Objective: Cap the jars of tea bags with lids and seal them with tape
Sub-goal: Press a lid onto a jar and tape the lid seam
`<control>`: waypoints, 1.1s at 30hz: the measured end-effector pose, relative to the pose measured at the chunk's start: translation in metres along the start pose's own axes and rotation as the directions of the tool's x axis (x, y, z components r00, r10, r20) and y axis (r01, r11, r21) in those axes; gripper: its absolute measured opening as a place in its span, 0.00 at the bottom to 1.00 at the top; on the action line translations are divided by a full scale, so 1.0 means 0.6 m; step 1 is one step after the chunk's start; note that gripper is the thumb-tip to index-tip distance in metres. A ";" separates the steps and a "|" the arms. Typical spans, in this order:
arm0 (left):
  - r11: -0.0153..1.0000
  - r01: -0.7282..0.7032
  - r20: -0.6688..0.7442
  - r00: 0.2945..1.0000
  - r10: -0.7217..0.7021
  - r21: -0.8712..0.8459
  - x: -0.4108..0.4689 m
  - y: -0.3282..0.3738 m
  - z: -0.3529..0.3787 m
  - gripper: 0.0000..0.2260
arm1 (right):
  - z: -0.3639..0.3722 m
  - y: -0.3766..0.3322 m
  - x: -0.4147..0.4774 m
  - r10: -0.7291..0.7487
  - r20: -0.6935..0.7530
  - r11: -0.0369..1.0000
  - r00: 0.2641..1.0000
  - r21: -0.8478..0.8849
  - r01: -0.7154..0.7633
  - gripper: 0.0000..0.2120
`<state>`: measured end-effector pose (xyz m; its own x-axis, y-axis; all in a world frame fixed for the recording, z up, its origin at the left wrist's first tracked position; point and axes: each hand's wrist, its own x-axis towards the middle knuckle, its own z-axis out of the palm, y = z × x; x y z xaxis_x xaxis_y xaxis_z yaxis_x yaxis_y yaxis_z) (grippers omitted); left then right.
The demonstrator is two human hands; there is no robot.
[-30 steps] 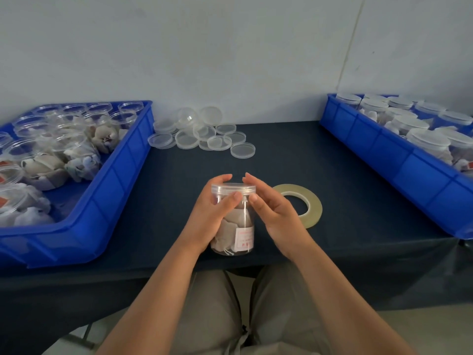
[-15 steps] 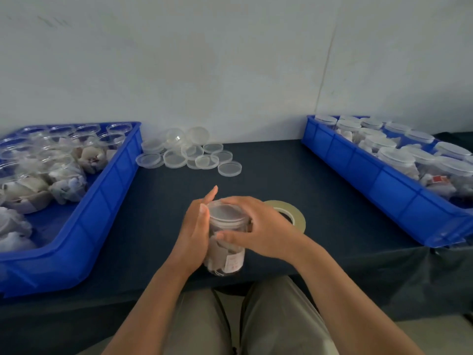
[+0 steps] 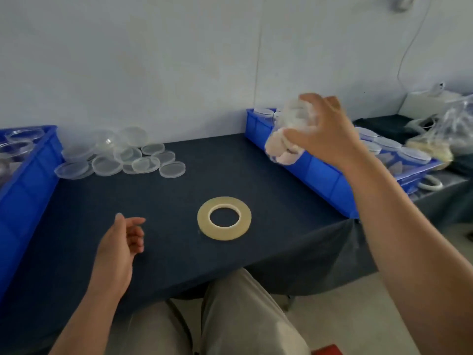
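As I watch through the head camera, the jar [image 3: 281, 134]: up in the air over the left wall of the right bin [image 3: 322, 175], tilted and blurred; pale tea bags [image 3: 280, 152] show at its lower end; I cannot tell whether a lid is on it.
Right grip [image 3: 325, 131]: fingers and thumb wrapped round the jar's upper part, raised above the right side of the table [image 3: 166, 201].
Left grip [image 3: 120, 242]: empty, fingers loosely curled, palm turned inward, low over the table's near left part, well apart from the tape roll [image 3: 203, 219].
Tape roll: lying flat on the table between the two grips, touching nothing else.
Loose lids [image 3: 122, 155]: a heap of clear ones at the back left of the table, just beside the left bin [image 3: 23, 175].
Left bin: blue, holds open jars [image 3: 18, 147]; only part of it shows.
Right bin: blue, holds jars with lids on [image 3: 414, 156]; my right forearm crosses in front of its near end.
Beyond the right bin: a second tape ring [image 3: 430, 184] and a clear plastic bag [image 3: 455, 129], both blurred.
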<state>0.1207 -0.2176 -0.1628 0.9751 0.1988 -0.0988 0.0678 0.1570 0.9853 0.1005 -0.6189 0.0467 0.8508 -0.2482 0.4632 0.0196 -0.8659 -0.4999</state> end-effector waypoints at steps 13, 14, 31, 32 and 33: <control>0.933 -0.204 0.123 0.977 0.174 0.297 -0.017 -0.009 -0.010 0.12 | -0.030 0.263 0.096 0.528 0.169 0.817 0.832 -0.368 -0.444 0.48; 0.927 -0.208 0.120 0.977 0.179 0.312 -0.020 -0.008 -0.008 0.12 | -0.018 0.273 0.093 0.547 0.186 0.815 0.816 -0.342 -0.468 0.47; 0.892 -0.226 0.156 0.972 0.177 0.392 -0.034 0.002 0.000 0.10 | 0.047 0.316 0.112 0.590 0.199 0.783 0.783 -0.380 -0.493 0.46; 0.890 -0.227 0.159 0.971 0.177 0.395 -0.034 0.002 0.001 0.10 | 0.050 0.308 0.116 0.581 0.185 0.787 0.792 -0.375 -0.490 0.46; 0.890 -0.227 0.162 0.971 0.176 0.396 -0.033 0.001 0.001 0.10 | 0.053 0.301 0.121 0.579 0.183 0.790 0.794 -0.367 -0.492 0.45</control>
<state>0.1015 -0.2223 -0.1601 0.9930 0.0635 0.1000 -0.0776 -0.2888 0.9542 0.1824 -0.7795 -0.0330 0.7831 -0.6194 -0.0556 -0.5955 -0.7211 -0.3541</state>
